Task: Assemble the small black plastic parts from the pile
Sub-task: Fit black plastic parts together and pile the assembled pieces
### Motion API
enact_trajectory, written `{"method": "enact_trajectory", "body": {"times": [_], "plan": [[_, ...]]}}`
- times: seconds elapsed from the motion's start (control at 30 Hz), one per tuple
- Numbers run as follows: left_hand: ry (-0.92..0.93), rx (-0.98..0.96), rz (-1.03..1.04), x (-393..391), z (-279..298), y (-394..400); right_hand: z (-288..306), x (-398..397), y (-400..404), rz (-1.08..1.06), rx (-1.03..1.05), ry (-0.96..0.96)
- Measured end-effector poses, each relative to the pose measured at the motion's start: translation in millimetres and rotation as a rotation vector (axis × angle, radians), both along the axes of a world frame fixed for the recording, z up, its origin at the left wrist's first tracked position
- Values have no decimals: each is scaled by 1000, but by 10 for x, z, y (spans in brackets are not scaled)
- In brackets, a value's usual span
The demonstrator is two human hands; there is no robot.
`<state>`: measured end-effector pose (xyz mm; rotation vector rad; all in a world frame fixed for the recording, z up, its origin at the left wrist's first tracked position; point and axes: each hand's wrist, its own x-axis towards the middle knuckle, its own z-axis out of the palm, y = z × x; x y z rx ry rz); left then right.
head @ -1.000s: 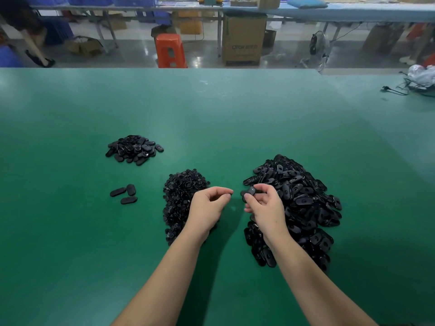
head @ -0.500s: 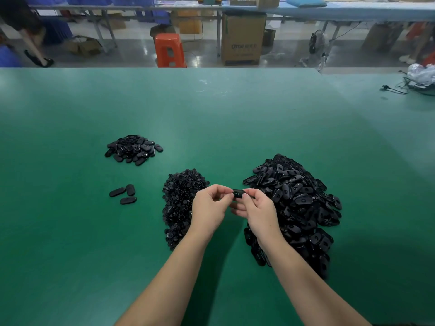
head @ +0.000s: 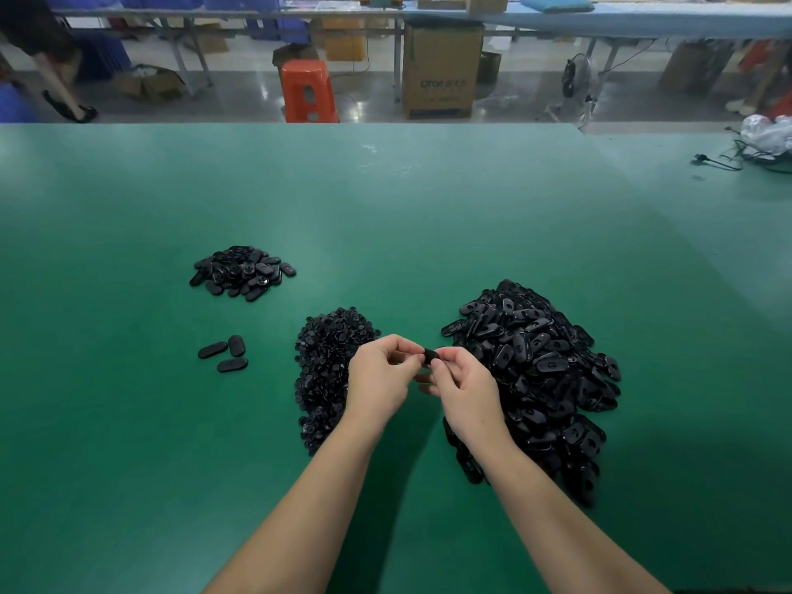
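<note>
Black plastic part (head: pixel 430 356) was pinched between left hand (head: pixel 379 375) and right hand (head: pixel 465 390), fingers of both curled on it, above green counter (head: pixel 128 443). Small-piece pile (head: pixel 328 370) lay left, oval-shell pile (head: pixel 540 370) right. Farther left: three loose ovals (head: pixel 223 353), then a smaller heap (head: pixel 242 272).

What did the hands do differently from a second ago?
A second ago the hands were apart, the right hand pinching a small black part alone. Since then they moved together, and now the left hand pinches that part too, between the two piles. The big pile, the middle pile, the far small pile and the three loose pieces stayed put.
</note>
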<state>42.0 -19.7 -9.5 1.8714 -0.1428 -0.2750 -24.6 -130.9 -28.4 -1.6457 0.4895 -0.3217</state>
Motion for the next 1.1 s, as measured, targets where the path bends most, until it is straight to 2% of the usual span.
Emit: {"method": "enact_trajectory", "body": {"times": [0.43,0.8,1.1], "plan": [[-18,20,-35,88,18,79,25,-7,0,47,28,-15],[102,-154,-118,77,41,136,109,15,-67,94,329,-40],[123,-79,-109,52,59,126,131,25,-60,88,302,-29]]}}
